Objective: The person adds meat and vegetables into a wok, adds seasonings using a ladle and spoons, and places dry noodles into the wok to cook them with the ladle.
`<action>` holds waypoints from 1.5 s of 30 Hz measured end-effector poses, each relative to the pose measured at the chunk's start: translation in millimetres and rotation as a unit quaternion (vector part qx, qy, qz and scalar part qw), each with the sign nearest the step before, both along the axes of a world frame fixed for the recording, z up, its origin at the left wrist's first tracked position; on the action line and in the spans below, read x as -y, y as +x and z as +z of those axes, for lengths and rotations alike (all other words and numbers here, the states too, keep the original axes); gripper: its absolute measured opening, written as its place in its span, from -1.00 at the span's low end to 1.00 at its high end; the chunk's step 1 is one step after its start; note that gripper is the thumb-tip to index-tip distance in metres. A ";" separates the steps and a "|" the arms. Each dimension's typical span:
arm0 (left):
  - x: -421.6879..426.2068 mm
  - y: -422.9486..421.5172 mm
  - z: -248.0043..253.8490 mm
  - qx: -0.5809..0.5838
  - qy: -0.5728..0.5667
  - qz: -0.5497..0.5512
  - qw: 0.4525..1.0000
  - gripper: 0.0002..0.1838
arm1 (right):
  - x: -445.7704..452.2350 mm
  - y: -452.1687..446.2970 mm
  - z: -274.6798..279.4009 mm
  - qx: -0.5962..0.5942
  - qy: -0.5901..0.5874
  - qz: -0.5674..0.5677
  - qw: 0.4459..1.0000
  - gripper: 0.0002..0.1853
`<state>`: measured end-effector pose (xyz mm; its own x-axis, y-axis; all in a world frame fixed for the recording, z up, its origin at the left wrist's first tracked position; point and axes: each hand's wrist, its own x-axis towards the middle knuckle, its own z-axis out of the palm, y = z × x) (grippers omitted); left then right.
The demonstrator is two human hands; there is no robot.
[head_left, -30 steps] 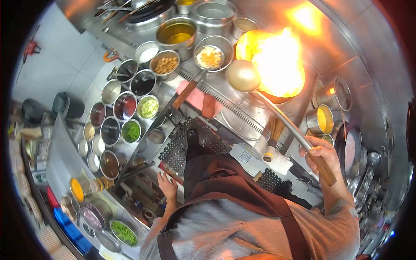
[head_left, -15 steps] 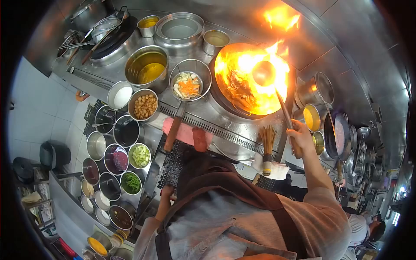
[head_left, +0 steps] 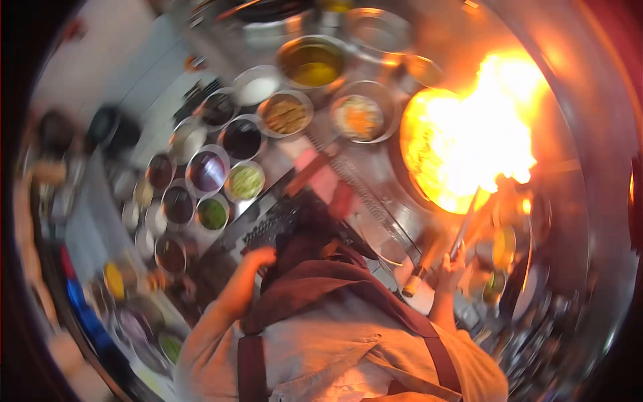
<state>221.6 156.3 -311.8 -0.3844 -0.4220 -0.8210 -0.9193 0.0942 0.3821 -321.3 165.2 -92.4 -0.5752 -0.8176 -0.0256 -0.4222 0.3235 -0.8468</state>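
My right hand point(head_left: 453, 269) is closed around the handle of a ladle point(head_left: 467, 228). The ladle's bowl is lost in tall bright flames point(head_left: 469, 127) that fill the wok point(head_left: 412, 186) on the stove. Food inside the wok cannot be made out through the fire. My left hand point(head_left: 260, 258) is down beside my apron, near a black perforated mat point(head_left: 273, 224); blur hides what its fingers do. Left of the wok, a strainer point(head_left: 360, 141) bears pale and orange pieces. A bamboo wok brush point(head_left: 416, 276) lies close to my right hand.
Several pots of ingredients stand to the left, among them green slices point(head_left: 246, 181), chopped greens point(head_left: 213, 213) and brown cubes point(head_left: 286, 117). Behind them is a pot of yellow oil point(head_left: 312, 72). A pink cloth point(head_left: 317, 175) lies along the stove's front edge. More pans point(head_left: 529, 285) crowd the right.
The flames have grown and now hide the ladle's bowl and the food. My view has turned, and the scene is blurred. My right hand still holds the ladle, now nearer my body.
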 end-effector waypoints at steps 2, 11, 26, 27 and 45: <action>4.3 11.5 64.3 -0.203 0.100 0.262 0.938 -0.53 | 6.4 8.2 -8.4 -0.067 0.063 0.036 0.995 -0.37; 170.6 142.2 161.3 -0.157 -0.387 0.547 0.726 -0.57 | 48.6 89.7 3.5 0.146 -0.033 0.072 0.986 -0.40; 387.7 269.0 134.5 0.019 -0.363 0.428 0.827 -0.63 | 61.4 299.1 83.4 0.164 -0.060 0.057 0.983 -0.48; 385.5 268.9 139.2 0.005 -0.352 0.395 0.848 -0.65 | 64.1 319.8 92.2 0.157 -0.059 0.048 0.985 -0.49; 270.3 278.7 155.8 -0.170 -0.501 0.579 0.620 -0.74 | 160.2 424.8 98.4 0.279 0.216 0.309 0.883 -0.56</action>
<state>500.3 -114.0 -156.0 0.5745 -0.8094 0.1219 -0.4747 -0.2081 0.8552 103.5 5.0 5.9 0.1785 -0.8162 -0.5494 -0.1875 0.5199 -0.8334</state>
